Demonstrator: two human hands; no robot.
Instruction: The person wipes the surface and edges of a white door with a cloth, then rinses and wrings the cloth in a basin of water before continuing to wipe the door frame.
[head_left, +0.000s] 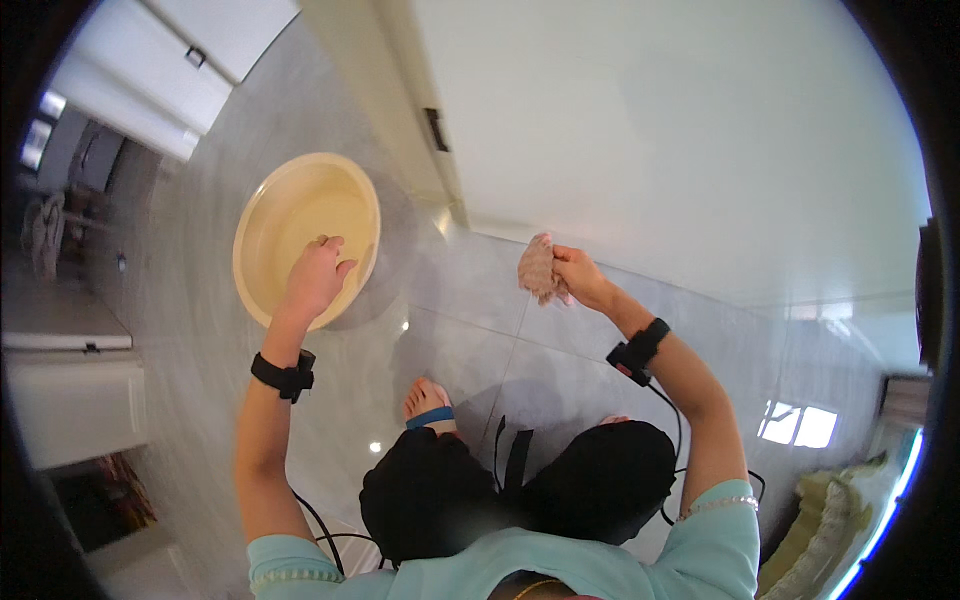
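A pale yellow plastic basin (274, 202) stands on the grey tiled floor to the left. My left hand (321, 274) is over its near right part, fingers apart and holding nothing; whether it touches the rim is hard to tell. On the right, my right hand (581, 276) pinches a crumpled pinkish-brown cloth (537, 268) between thumb and fingers. The cloth hangs bunched above the tiles, close to the foot of a glossy white panel (660, 142). Part of the cloth is hidden behind the fingers.
A dark handle (436, 130) sits on the white panel's edge. White cabinets (150, 60) line the far left. My bent knees (427, 495) and a sandalled foot (427, 405) are just before me. Black cables (679, 427) run from the wrist bands. A greenish fabric (817, 517) lies at lower right.
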